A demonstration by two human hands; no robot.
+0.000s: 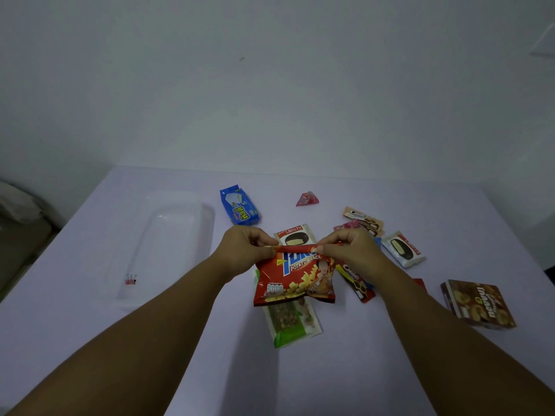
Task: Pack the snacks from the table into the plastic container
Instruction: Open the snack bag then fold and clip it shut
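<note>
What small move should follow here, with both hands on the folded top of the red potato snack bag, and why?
Probably carry the red potato snack bag left and lay it in the clear plastic container. The left hand and right hand both pinch its rolled top edge, and the container appears to hold only a small binder clip.

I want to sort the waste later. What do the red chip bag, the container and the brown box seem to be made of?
Red chip bag: likely thin plastic film, glossy; it creases and shines where both hands fold its top.
Container: clear plastic; the table shows through it.
Brown box: probably printed cardboard; flat faces, sharp edges.
</note>
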